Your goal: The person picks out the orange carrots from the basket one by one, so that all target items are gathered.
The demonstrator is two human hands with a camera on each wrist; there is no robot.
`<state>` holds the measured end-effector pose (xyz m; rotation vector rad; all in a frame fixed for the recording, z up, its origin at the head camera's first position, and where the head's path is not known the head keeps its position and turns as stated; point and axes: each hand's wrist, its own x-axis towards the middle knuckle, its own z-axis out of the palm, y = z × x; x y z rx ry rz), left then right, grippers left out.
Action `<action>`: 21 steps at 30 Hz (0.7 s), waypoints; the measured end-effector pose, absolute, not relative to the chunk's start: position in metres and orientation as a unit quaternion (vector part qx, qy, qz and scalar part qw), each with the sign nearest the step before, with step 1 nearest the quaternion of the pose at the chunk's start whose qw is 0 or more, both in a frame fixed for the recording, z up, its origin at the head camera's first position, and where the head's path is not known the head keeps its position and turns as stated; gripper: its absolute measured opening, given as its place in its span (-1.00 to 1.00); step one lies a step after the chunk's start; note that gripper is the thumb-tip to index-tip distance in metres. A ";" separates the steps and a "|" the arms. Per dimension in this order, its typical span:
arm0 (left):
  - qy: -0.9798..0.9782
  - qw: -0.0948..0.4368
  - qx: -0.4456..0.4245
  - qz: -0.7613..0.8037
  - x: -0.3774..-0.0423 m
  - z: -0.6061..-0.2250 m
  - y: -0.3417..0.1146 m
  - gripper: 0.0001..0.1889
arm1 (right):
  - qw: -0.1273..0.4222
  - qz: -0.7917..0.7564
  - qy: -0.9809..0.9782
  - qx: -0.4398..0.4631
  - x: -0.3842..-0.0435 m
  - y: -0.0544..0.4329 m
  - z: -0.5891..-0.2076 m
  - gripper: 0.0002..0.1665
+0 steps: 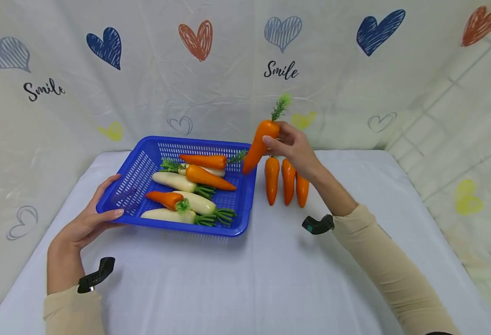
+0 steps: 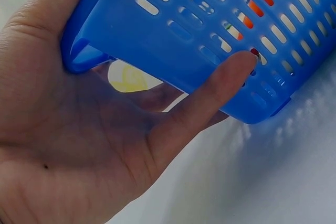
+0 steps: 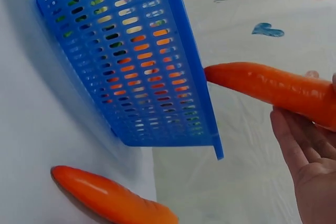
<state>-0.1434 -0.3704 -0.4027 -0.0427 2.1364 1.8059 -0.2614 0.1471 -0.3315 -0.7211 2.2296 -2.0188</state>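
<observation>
Orange and glossy, a smooth tapering carrot [image 1: 257,148] is pinched between the thumb and fingers of the right hand [image 1: 295,149], its feathery green top pointing to one o'clock, its narrow tip to seven. That tip is at the rim on the three-o'clock side of a blue plastic basket [image 1: 244,197]; whether they touch is unclear. The left hand [image 1: 82,225] curls round the basket's eight-o'clock corner, gripping its rim and slotted wall. Inside the rectangular basket, three more orange carrots [image 1: 209,177] lie jumbled among pale, plump radishes [image 1: 174,181] with stubby green stems. Just beyond it, at three o'clock, three loose carrots [image 1: 272,181] lie side by side, points toward six, on the surface [image 1: 270,279], covered in white cloth. At twelve o'clock hangs a creased, whitish sheet [image 1: 228,93] printed with scribbled hearts.
</observation>
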 end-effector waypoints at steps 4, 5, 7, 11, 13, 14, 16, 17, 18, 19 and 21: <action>0.756 0.171 -0.014 0.632 -0.144 -0.402 -0.369 -0.07 | 0.005 -0.677 0.705 -0.211 -0.262 0.153 -0.331 -0.44; 0.756 0.171 -0.013 0.631 -0.144 -0.402 -0.369 -0.07 | 0.001 -0.682 0.701 -0.208 -0.262 0.155 -0.331 -0.43; 0.757 0.171 -0.012 0.631 -0.143 -0.402 -0.369 -0.06 | -0.006 -0.695 0.690 -0.201 -0.262 0.158 -0.331 -0.42; 0.757 0.171 -0.011 0.631 -0.143 -0.402 -0.370 -0.06 | -0.021 -0.703 0.684 -0.191 -0.262 0.164 -0.332 -0.41; 0.757 0.171 -0.011 0.630 -0.143 -0.402 -0.370 -0.05 | -0.027 -0.705 0.684 -0.185 -0.262 0.166 -0.333 -0.41; 0.757 0.171 -0.010 0.630 -0.143 -0.402 -0.370 -0.05 | -0.031 -0.704 0.685 -0.183 -0.262 0.167 -0.333 -0.42; 0.757 0.171 -0.010 0.631 -0.142 -0.402 -0.370 -0.05 | -0.039 -0.703 0.687 -0.179 -0.261 0.169 -0.335 -0.41; 0.757 0.171 -0.009 0.631 -0.142 -0.402 -0.370 -0.05 | -0.043 -0.701 0.689 -0.177 -0.261 0.171 -0.335 -0.41; 0.757 0.170 -0.008 0.631 -0.142 -0.402 -0.370 -0.05 | -0.048 -0.700 0.691 -0.176 -0.261 0.172 -0.336 -0.42; 0.757 0.170 -0.007 0.631 -0.142 -0.402 -0.370 -0.05 | -0.052 -0.699 0.692 -0.175 -0.261 0.173 -0.337 -0.43; 0.758 0.170 -0.006 0.630 -0.142 -0.402 -0.370 -0.05 | -0.058 -0.697 0.694 -0.171 -0.261 0.176 -0.339 -0.44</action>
